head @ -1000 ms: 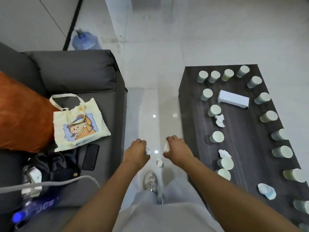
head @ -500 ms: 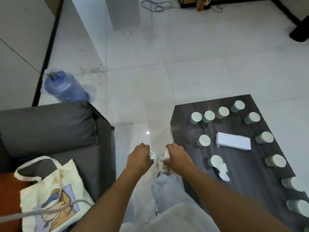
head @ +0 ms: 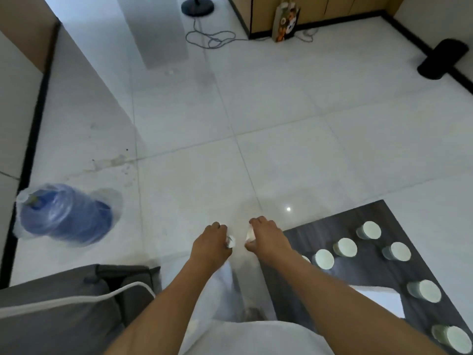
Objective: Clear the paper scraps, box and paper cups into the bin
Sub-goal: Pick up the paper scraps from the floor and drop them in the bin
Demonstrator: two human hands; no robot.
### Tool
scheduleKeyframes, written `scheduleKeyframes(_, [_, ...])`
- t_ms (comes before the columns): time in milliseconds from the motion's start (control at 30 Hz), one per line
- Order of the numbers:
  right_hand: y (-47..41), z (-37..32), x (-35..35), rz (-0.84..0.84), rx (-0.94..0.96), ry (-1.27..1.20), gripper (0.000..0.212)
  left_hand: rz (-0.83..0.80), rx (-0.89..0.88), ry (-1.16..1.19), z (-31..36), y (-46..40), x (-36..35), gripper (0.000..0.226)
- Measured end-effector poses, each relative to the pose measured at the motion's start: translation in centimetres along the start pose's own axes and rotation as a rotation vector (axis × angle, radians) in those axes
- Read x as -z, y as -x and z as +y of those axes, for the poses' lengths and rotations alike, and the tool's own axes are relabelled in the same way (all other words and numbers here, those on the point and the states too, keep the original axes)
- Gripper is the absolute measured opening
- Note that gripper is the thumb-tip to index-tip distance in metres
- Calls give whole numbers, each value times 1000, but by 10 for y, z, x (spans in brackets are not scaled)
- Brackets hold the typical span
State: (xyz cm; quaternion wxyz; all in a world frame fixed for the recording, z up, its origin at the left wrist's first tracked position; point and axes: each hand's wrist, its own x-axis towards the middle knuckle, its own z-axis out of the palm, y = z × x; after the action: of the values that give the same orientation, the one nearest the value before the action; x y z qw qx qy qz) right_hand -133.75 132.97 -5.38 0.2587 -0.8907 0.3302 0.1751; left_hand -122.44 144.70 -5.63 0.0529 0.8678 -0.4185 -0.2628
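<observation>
Nearest us, our two forearms reach forward over pale trousers, a grey sofa (head: 58,311) at near left with a white cable (head: 76,299) lying across it. Our left hand (head: 211,245) is curled tight around a white paper scrap (head: 231,242), and our right hand (head: 266,238) is closed on another scrap (head: 250,233); the two fists sit just beside each other above the floor. At near right stands the dark table (head: 378,213), with upside-down paper cups (head: 324,258) ranged along its edges and the white box (head: 384,299) partly hidden by our right arm. Farther left a blue water bottle (head: 66,217) lies on the tiles. At far right stands a black bin (head: 444,58).
</observation>
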Motion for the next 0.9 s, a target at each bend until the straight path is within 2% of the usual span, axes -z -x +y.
scheduleKeyframes(233, [-142,-1,87,77,-123,-85,52,20,-164,-90,-9,-168,91,32])
scheduleKeyframes(367, [-202,8,138,118,-188,-171,50,0,-252,-147,8,-260,140,31])
scheduleKeyframes(600, [-281,76,218,151,-346,-259,48,-106,-417,-187,89,-404,177,32])
scheduleKeyframes(900, [-405,230,365,202,-465,-310,51,-129,-535,-231,250,-613,221,35])
